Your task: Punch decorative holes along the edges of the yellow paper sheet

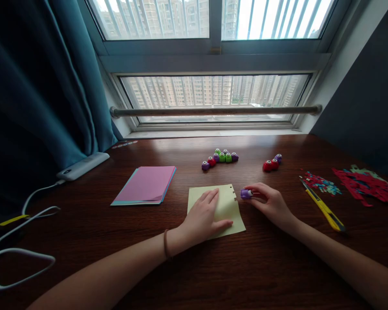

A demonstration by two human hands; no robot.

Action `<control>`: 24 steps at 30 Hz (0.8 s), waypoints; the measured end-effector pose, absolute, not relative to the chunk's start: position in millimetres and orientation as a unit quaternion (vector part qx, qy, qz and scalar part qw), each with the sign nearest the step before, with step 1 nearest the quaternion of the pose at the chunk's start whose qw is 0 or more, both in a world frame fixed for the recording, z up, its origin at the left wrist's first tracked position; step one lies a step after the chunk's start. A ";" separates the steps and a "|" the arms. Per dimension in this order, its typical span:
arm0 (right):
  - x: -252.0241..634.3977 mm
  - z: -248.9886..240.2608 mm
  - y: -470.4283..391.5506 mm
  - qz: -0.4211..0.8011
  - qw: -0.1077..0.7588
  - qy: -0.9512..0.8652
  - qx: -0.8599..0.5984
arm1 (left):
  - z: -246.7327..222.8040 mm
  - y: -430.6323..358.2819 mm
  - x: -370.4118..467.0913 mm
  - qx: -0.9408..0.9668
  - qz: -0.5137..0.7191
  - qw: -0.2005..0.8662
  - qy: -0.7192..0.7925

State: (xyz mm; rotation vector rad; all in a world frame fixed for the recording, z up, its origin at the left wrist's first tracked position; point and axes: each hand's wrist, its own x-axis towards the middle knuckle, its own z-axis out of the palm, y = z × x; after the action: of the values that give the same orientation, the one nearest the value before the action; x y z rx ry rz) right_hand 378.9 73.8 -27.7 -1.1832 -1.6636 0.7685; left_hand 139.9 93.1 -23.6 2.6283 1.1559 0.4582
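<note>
Purple punch: just off the right edge of the yellow sheet, level with the notches there; a sliver of table seems to show between, though we cannot rule out contact.
Right hand: our grip is closed on the purple punch, thumb on the near side and fingers on the far side, at its pale-topped end.
Way from the grip: the purple body juts to the left of our right fingertips, toward the yellow sheet.
Long axis of the punch: roughly sideways across the table, pale top toward our right hand, body toward the sheet's edge.
Sheet's right edge: slants from far left to near right, so it crosses the punch's axis rather than following it.
Left hand: we have it spread flat on the yellow sheet, fingers pointing away and rightward, grasping nothing.
Nearer hand: our right, already on the punch; our left lies across the notched edge from it.
Yellow cutter: well to the right of our right hand, beside the paper bits.
</note>
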 end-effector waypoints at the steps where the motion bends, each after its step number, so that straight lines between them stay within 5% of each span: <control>1: 376.8 -27.2 72.9 0.314 0.454 -0.681 -0.481 | -23.5 92.8 140.0 0.898 0.154 0.116 0.395; 24: 364.3 -20.6 60.0 0.244 0.391 -0.686 -0.564 | -26.0 92.6 139.9 0.899 0.152 0.108 0.396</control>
State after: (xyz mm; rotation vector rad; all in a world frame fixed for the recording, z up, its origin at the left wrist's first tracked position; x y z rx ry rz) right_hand 364.3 60.0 -20.6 -1.4324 -1.7418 0.6202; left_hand 139.9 92.6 -26.0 2.6447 1.1660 0.4477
